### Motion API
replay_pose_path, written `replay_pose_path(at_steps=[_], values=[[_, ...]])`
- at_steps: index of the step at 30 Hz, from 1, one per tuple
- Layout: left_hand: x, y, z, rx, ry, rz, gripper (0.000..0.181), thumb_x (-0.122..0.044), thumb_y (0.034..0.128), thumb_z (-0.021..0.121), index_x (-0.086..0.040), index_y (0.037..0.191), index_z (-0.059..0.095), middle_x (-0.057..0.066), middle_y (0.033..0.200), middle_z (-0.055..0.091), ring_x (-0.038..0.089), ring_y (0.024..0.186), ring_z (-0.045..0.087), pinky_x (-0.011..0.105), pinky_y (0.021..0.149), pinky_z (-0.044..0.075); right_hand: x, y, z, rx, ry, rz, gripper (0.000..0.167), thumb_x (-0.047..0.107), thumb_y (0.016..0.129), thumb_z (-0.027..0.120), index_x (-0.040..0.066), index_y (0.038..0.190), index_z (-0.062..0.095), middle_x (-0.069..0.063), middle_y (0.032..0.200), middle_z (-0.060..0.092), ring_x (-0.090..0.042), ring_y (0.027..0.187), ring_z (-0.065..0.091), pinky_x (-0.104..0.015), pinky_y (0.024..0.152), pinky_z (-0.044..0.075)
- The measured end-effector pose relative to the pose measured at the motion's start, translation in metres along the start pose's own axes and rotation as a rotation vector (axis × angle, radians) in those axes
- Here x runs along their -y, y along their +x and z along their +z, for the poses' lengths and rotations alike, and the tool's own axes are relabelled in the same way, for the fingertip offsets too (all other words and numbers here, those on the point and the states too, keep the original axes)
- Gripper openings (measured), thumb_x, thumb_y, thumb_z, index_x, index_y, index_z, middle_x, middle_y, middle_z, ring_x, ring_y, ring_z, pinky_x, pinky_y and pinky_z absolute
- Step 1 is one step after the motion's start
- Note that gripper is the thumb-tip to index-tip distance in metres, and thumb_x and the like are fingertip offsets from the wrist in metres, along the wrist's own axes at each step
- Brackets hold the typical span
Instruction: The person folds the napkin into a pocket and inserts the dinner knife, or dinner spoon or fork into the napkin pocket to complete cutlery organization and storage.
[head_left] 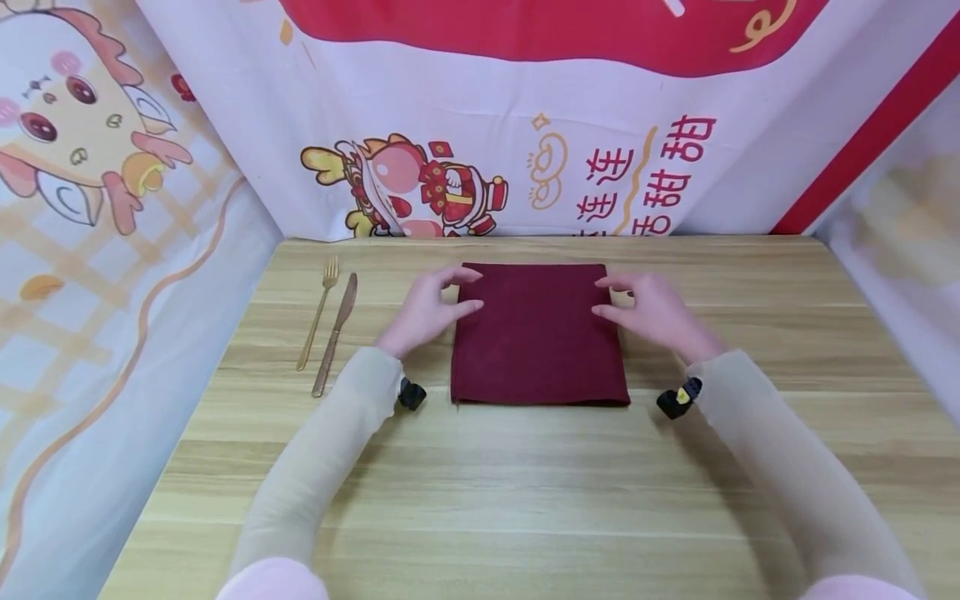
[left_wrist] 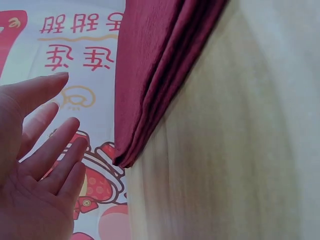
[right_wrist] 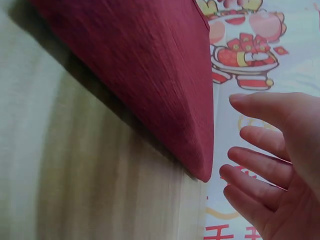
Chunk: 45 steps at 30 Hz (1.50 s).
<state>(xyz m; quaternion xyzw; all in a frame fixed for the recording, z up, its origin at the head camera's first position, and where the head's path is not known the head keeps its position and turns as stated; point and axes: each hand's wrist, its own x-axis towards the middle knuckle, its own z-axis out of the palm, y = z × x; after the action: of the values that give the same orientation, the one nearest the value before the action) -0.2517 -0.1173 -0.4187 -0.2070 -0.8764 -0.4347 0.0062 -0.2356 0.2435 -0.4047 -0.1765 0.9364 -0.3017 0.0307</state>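
Note:
A dark red cloth napkin (head_left: 538, 342), folded into a near square, lies flat on the wooden table. Stacked layers of the napkin (left_wrist: 150, 75) show along its edge in the left wrist view, while the right wrist view shows a smooth folded side of the napkin (right_wrist: 145, 75). My left hand (head_left: 435, 307) hovers by its left edge, thumb and fingers apart. At the opposite edge, my right hand (head_left: 651, 310) is held the same way. Both wrist views show the left hand (left_wrist: 45, 165) and right hand (right_wrist: 270, 170) with spread fingers and nothing held.
To the left of the napkin lie a gold fork (head_left: 318, 312) and a knife (head_left: 336, 333), side by side. Printed cloth (head_left: 480, 108) hangs behind the table's back edge, with more printed cloth (head_left: 97, 250) along the left side. Wooden tabletop (head_left: 525, 500) extends in front.

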Motion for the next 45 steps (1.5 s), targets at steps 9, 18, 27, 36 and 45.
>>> replay_pose_path(at_steps=[9,18,27,36,45], values=[[-0.009,-0.022,-0.001,0.061,-0.021,0.030,0.042,-0.019,0.0918,0.080,-0.012,0.132,0.067,0.003,0.131,0.065,0.017,0.125,0.054,0.048,0.108,0.040,0.009,-0.021,0.006,0.080,-0.045,-0.027,0.052,0.025,0.094,0.077,0.003,0.138,0.062,-0.017,0.137,0.061,-0.037,0.130,0.052,-0.057,0.106,0.041],[-0.018,-0.052,0.005,0.158,-0.033,0.130,0.033,-0.020,0.0904,0.081,-0.015,0.122,0.073,-0.012,0.121,0.068,0.018,0.115,0.060,0.046,0.104,0.043,0.009,-0.047,0.005,0.102,-0.100,-0.137,0.049,0.029,0.092,0.079,0.004,0.133,0.066,-0.013,0.133,0.064,-0.035,0.128,0.055,-0.056,0.106,0.041],[-0.024,-0.080,0.003,0.239,0.014,0.124,0.044,-0.026,0.0830,0.088,-0.014,0.123,0.074,-0.014,0.120,0.068,0.010,0.116,0.059,0.039,0.103,0.045,0.012,-0.074,-0.001,0.069,-0.088,-0.212,0.044,0.028,0.091,0.081,0.003,0.126,0.070,-0.011,0.127,0.068,-0.032,0.122,0.060,-0.054,0.103,0.045],[-0.019,-0.092,0.002,0.339,0.068,0.122,0.037,-0.019,0.0791,0.091,-0.016,0.113,0.077,-0.012,0.113,0.069,0.014,0.108,0.062,0.038,0.094,0.049,0.020,-0.095,0.007,0.102,-0.118,-0.244,0.050,0.025,0.080,0.090,0.010,0.124,0.072,-0.005,0.123,0.069,-0.027,0.115,0.064,-0.051,0.095,0.052],[-0.015,-0.089,0.001,0.364,0.076,0.141,0.010,-0.014,0.0901,0.081,-0.020,0.098,0.081,-0.017,0.097,0.071,0.006,0.096,0.065,0.035,0.092,0.051,0.024,-0.098,0.023,0.137,-0.139,-0.216,0.033,0.016,0.083,0.087,0.018,0.113,0.076,0.002,0.113,0.070,-0.020,0.106,0.066,-0.045,0.089,0.055]])
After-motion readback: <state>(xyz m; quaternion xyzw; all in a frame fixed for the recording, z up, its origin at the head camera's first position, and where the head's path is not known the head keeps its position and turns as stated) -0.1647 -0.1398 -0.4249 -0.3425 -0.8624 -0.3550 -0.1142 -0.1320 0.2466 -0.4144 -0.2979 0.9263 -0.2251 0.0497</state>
